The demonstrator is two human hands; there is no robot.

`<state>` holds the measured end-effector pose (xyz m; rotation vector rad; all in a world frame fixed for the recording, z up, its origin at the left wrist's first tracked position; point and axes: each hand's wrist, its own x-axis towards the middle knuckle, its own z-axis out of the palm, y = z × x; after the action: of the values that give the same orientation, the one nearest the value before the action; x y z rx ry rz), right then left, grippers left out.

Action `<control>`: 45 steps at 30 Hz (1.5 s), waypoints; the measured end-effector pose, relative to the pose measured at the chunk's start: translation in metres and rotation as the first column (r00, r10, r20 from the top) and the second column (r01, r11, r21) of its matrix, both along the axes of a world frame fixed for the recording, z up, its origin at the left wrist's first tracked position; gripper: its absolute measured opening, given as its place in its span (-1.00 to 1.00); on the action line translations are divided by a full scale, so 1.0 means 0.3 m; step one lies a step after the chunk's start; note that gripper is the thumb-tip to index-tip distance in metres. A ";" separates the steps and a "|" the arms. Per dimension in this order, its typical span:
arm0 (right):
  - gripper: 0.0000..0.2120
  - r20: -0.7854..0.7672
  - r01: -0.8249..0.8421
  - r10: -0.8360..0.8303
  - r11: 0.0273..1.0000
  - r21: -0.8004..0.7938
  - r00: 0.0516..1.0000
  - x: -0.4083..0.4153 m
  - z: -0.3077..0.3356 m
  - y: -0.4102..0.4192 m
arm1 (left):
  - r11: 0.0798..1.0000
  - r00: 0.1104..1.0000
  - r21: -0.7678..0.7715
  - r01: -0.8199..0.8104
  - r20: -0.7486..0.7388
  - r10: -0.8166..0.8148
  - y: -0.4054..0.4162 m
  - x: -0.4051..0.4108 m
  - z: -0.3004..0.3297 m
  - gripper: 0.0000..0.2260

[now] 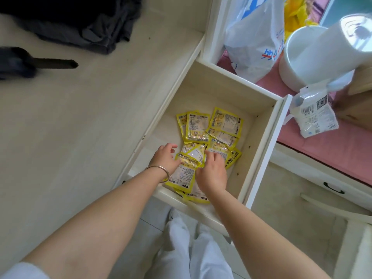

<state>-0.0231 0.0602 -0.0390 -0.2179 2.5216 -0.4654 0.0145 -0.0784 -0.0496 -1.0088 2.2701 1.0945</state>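
Observation:
An open pale wooden drawer (pixel 259 125) holds several yellow snack packets (pixel 203 127) spread over its bottom. Both my hands reach into it. My left hand (pixel 164 157), with a metal bangle on the wrist, lies on the left edge of one yellow packet (pixel 186 170) near the drawer's front, thumb pressed against it and fingers loosely spread. My right hand (pixel 212 170) holds the same packet's right edge, fingers curled over it. More packets lie partly hidden under my hands and wrists.
A pale desktop (pixel 80 127) spreads to the left with dark clothing (pixel 84 19) at its far end. Right of the drawer lie a pink cushion (pixel 332 148), a white plastic bag (pixel 255 37), a white bucket (pixel 298 63) and a white pouch (pixel 314 113). My white trousers (pixel 191 248) show below.

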 end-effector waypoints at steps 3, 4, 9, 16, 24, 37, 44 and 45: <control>-0.43 -0.094 -0.098 0.092 0.994 -0.056 0.991 0.001 0.079 -0.018 | 0.999 0.991 0.025 -0.037 -0.126 0.040 0.021 0.018 0.099 -0.62; -0.42 -0.113 -0.125 0.116 0.990 -0.072 0.987 0.004 0.106 -0.021 | 0.998 0.986 0.026 -0.049 -0.158 0.053 0.029 0.029 0.133 -0.64; -0.45 -0.165 -0.253 0.225 0.950 -0.182 0.960 0.057 0.259 -0.032 | 0.977 0.926 -0.025 -0.212 -0.326 0.192 0.080 0.136 0.306 -0.72; -0.51 -0.237 -0.608 0.559 0.741 -0.286 0.794 0.302 0.451 -0.079 | 0.856 0.801 -0.119 -0.503 -0.437 0.410 0.170 0.499 0.495 -0.72; -0.54 -0.223 -0.835 0.822 0.443 -0.327 0.523 0.792 0.575 -0.152 | 0.574 0.618 -0.248 -0.780 -0.446 0.647 0.234 1.100 0.623 -0.73; -0.61 -0.140 -0.929 0.990 -0.057 -0.366 -0.005 1.816 0.710 -0.010 | 0.066 0.220 -0.290 -0.955 -0.537 0.814 0.647 2.184 0.703 -0.74; -0.64 -0.131 -0.885 0.984 -0.168 -0.435 -0.122 2.247 0.715 0.051 | -0.094 0.075 -0.308 -0.947 -0.494 0.866 0.825 2.606 0.700 -0.73; -0.64 -0.124 -0.878 0.983 -0.178 -0.444 -0.136 2.290 0.711 0.049 | -0.121 0.043 -0.302 -0.946 -0.484 0.874 0.835 2.649 0.690 -0.73</control>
<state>0.6638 0.0749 0.1744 -1.9619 1.1516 -0.2432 0.8091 0.1720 0.1573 -3.2709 1.6257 0.7358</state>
